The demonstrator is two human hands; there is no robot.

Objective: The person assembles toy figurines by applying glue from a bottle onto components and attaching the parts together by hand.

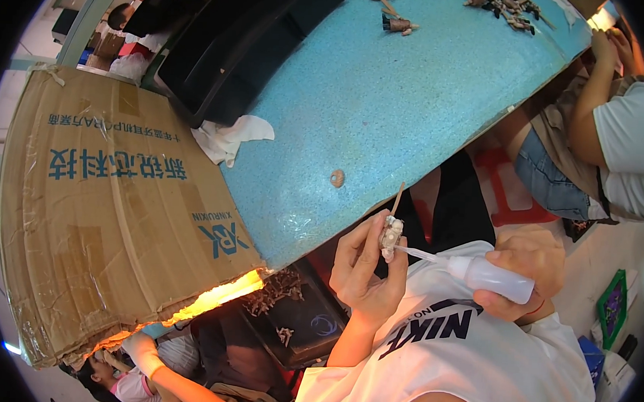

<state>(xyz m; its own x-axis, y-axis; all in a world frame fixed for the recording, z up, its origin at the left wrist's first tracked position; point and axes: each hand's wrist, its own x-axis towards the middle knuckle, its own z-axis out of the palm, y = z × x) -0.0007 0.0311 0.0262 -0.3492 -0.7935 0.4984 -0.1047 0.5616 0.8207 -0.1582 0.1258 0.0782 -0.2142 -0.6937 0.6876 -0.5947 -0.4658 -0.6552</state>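
My left hand (pixel 366 267) pinches a small pale figurine (pixel 390 234) on a thin wooden stick, held just off the near edge of the blue speckled table (pixel 388 108). My right hand (pixel 530 264) grips a small clear squeeze bottle (pixel 492 276). The bottle's long thin nozzle points left and its tip touches the figurine. A tiny round tan piece (pixel 337 177) lies on the table just beyond my left hand.
A large cardboard box (pixel 112 209) stands left of the table. A black tray (pixel 228 52) and white cloth (pixel 233 139) lie on the table's left side. Several small brown figurines (pixel 500 3) lie at the far end. Another person (pixel 610 139) sits at right; a box of parts (pixel 291 315) sits below.
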